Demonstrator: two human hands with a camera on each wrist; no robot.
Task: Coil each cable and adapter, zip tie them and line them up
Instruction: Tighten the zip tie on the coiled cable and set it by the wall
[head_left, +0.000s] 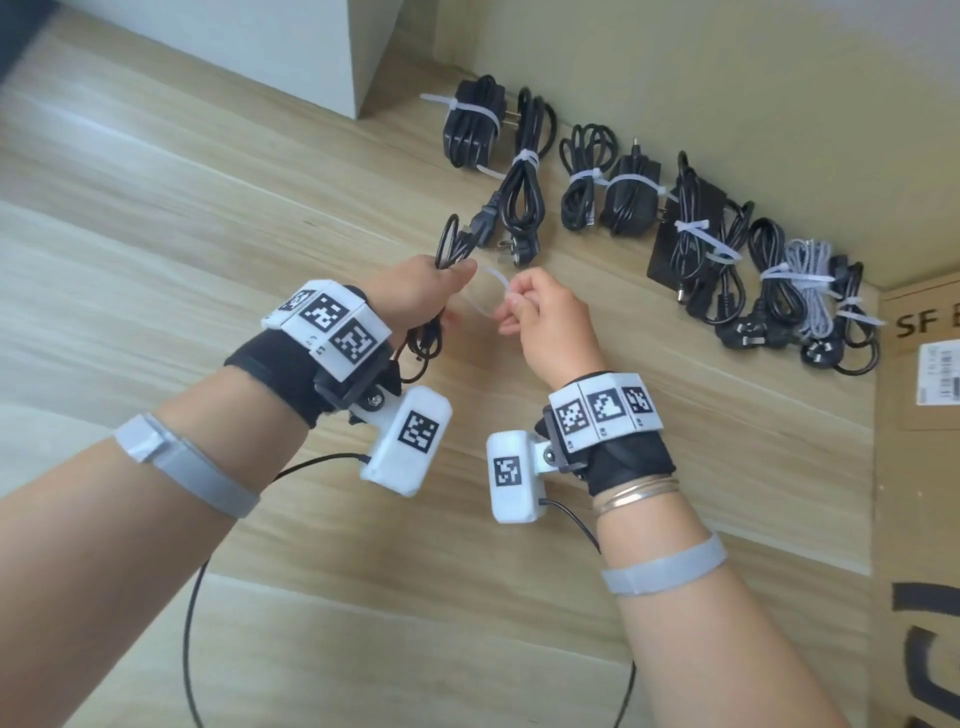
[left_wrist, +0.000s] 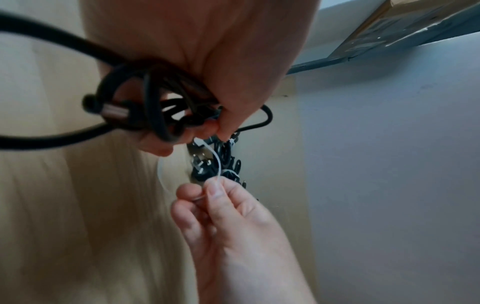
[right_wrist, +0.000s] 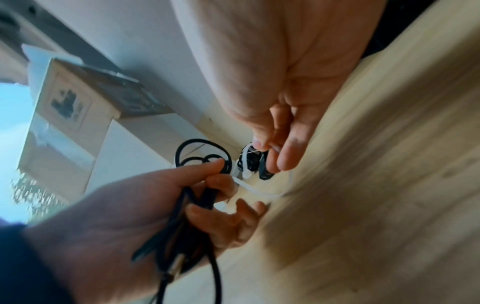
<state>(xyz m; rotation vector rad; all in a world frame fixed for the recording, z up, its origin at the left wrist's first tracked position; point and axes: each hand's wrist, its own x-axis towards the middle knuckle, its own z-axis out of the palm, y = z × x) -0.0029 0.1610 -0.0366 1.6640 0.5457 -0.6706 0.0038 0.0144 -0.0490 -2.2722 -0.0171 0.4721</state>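
My left hand (head_left: 436, 291) grips a coiled thin black cable (head_left: 451, 244), loops sticking out above and below the fist; in the left wrist view the same cable (left_wrist: 145, 107) bunches under my palm. My right hand (head_left: 530, 312) pinches a white zip tie (head_left: 493, 291) that arcs toward the left hand. In the left wrist view the zip tie (left_wrist: 217, 162) runs from my right thumb and forefinger up to the cable. In the right wrist view the zip tie (right_wrist: 257, 191) bends between both hands above the wooden floor.
Several zip-tied black cables and adapters (head_left: 628, 197) lie in a row along the wall, ending with a grey braided cable (head_left: 810, 286). A cardboard box (head_left: 919, 467) stands at the right. A white cabinet corner (head_left: 311, 52) is at the back left.
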